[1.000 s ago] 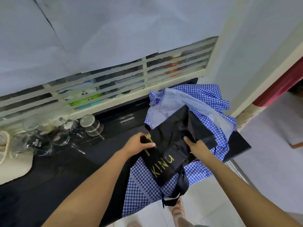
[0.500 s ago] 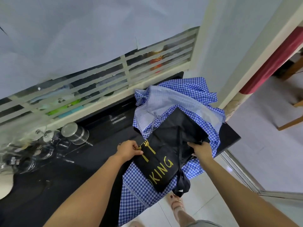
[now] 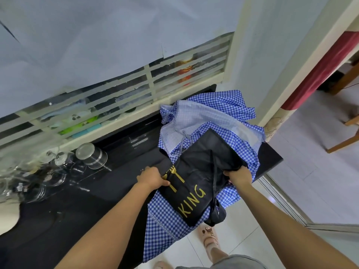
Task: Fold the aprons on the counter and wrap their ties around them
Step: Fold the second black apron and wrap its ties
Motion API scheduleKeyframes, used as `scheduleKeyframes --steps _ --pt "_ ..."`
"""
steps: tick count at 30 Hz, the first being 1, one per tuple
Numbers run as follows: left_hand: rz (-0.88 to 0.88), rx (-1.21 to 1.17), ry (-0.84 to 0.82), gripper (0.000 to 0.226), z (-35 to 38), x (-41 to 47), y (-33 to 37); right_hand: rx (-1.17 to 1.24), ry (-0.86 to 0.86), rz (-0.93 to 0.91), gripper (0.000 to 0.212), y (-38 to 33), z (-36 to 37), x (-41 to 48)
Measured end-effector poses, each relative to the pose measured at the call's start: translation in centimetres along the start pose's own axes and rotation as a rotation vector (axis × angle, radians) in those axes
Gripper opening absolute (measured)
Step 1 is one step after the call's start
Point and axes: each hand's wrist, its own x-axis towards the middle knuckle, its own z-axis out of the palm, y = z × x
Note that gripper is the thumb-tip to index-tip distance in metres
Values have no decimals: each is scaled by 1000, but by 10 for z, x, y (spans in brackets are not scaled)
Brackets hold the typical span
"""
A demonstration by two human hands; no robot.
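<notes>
A black apron with gold lettering lies on top of a blue-and-white checked apron at the right end of the black counter. My left hand grips the black apron's left edge, thumb on top. My right hand grips its right edge, fingers tucked under the fabric. A thin black tie runs down the apron's middle and hangs off the counter with a bunched black strap. The checked apron's lower part drapes over the counter's front edge.
A steel tin and several glass lids and jars stand at the counter's left back. A slatted window runs behind. The wall corner stands right of the aprons. The tiled floor and my sandalled foot are below.
Both hands have spread the black apron flatter over the checked one; more of its gold lettering shows. The camera has shifted, moving the aprons slightly in view.
</notes>
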Motion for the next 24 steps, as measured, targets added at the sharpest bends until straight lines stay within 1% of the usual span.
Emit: scheduleKeyframes --steps 2,4,5,7,8,10,11,12,13,14,15,16,18,20,21,23,24 --pt "38 -57 -34 42 0 -7 -3 35 -3 -26 28 -1 -1 -3" --pt "68 -115 -57 38 -2 -15 -6 -39 -19 -107 10 -3 -1 -6" --pt "80 -143 -68 33 -3 -17 -9 -80 -38 -158 6 -3 0 -6" --pt "108 -182 -116 26 -8 -21 -17 -59 -105 -238 8 -6 4 -7" --pt "107 -203 -140 25 -11 -23 -22 -19 -145 -268 14 -9 5 -10" --pt "76 -332 -139 21 -18 -26 -32 53 -188 -314 43 -19 6 -21" --pt "49 -456 -122 17 -23 -29 -37 74 -178 -338 57 -26 8 -28" --pt "12 -588 -107 16 -28 -33 -41 77 -126 -370 66 -31 9 -34" --pt "-29 -698 -76 16 -31 -36 -46 61 -49 -422 69 -36 11 -40" --pt "-66 -763 -26 17 -33 -40 -54 41 25 -481 65 -40 14 -47" --pt "-96 -782 23 17 -34 -41 -62 23 75 -535 58 -43 18 -54" --pt "-127 -795 83 15 -33 -45 -70 6 72 -566 49 -46 23 -58" --pt "-188 -807 224 15 -32 -52 -89 -57 -90 -534 40 -47 43 -66" --pt "-212 -858 333 16 -30 -59 -103 -177 -262 -452 41 -45 64 -70" --pt "-213 -969 364 17 -30 -63 -108 -254 -300 -442 43 -44 74 -73" --pt "-216 -1322 349 15 -30 -72 -110 -372 -332 -444 47 -43 89 -76" --pt "-234 -1504 342 13 -29 -78 -114 -383 -371 -447 48 -44 97 -81"
